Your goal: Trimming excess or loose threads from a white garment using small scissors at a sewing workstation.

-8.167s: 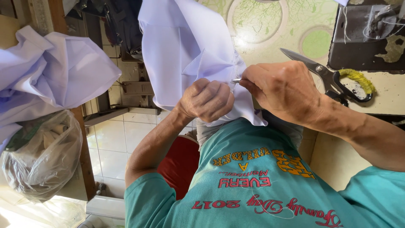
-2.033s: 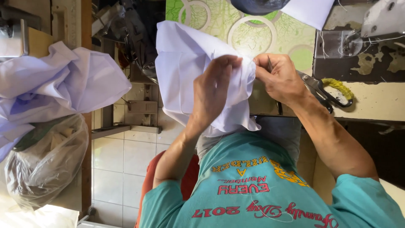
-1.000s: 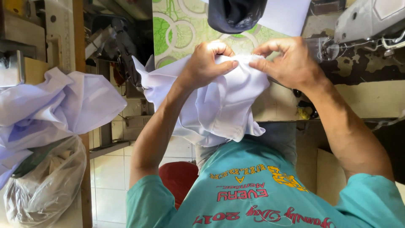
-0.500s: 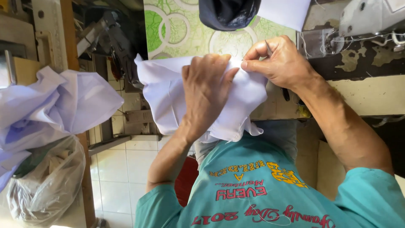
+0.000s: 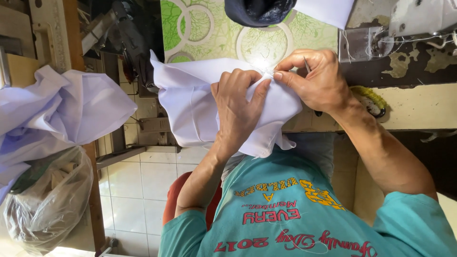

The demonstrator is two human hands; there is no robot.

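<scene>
Head view, hands (image 5: 281,95) pinching white cloth (image 5: 190,109), clear plastic bag (image 5: 43,200) holding scraps

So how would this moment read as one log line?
left hand: grips white cloth piece | right hand: pinches cloth edge, holds thin metal tool | behind: green patterned table

Clear plastic bag (image 5: 45,200) btm left, white cloth pile (image 5: 52,114) above, dark cap (image 5: 259,10) top.

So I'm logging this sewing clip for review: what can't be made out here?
- Thin metal tool in the right hand: mostly hidden by fingers.
- Spot pinched on the white cloth: glare and the left hand cover it.
- Sewing machine and dark object: cut by the top edge.
</scene>
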